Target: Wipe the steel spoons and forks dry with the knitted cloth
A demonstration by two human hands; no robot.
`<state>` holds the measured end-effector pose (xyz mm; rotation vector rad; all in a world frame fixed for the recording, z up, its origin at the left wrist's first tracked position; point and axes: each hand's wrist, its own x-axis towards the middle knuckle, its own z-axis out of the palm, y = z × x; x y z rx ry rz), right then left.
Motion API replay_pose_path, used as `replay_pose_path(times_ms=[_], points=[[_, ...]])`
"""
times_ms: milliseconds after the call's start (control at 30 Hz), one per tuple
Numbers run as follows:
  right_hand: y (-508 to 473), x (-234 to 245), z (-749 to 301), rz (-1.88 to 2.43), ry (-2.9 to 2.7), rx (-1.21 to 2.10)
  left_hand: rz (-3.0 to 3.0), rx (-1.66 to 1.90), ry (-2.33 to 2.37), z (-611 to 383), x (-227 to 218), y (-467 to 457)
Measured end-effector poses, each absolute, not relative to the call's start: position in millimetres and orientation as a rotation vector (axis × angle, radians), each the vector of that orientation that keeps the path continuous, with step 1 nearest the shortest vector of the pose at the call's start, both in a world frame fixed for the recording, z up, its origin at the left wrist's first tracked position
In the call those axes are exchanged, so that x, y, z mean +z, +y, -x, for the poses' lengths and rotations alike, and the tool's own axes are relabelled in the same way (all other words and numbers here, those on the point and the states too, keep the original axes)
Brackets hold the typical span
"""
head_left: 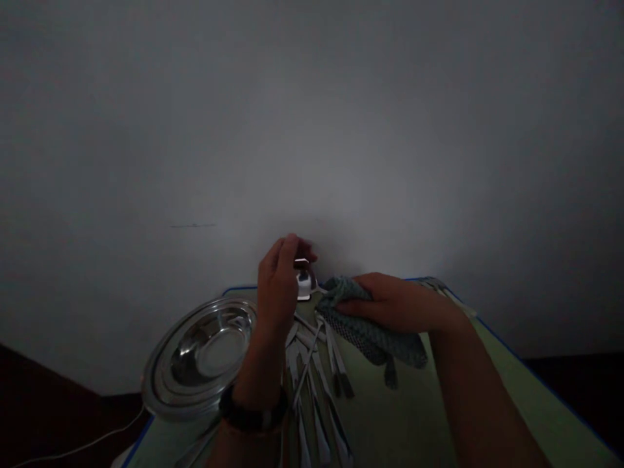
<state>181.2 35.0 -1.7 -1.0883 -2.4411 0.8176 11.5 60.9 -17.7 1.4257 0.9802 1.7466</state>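
My right hand [394, 302] grips a grey-green checked cloth [351, 331], its folds hanging down over the table. From the cloth's left end a shiny metal spoon [305, 283] sticks out, bowl to the left, its handle running into the folds. My left hand [283, 273] is raised just beside the spoon's bowl, fingers loosely curved and apart, holding nothing that I can see. Below both hands lies a loose pile of metal cutlery [312, 370], several knives and other pieces crossing one another.
A round, shiny metal bowl [160, 383] with a wide rim stands at the left. More cutlery [446, 292] lies at the table's back right corner. The pale green table [394, 429] has a blue edge and meets a plain wall [312, 130]. A white cable [82, 448] runs at lower left.
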Motion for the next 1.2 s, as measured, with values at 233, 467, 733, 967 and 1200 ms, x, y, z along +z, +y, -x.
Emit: replay_pose_path(times_ms=[233, 467, 733, 967, 1200], points=[[31, 1, -167, 1.296, -2.514, 0.511, -1.708, 1.376, 1.254, -7, -38, 83], [39, -4, -161, 1.494, -2.622, 0.41, -1.89, 0.462, 1.223, 22, -37, 87], [55, -16, -159, 1.418, -2.611, 0.501, -2.158, 0.476, 1.295, 24, -38, 97], [60, -13, -182, 1.432, -2.548, 0.64, -2.36, 0.444, 1.244, 27, -41, 103], [46, -4, -220, 1.518, -2.372, 0.786, -2.064, 0.54, 1.274, 29, -28, 91]])
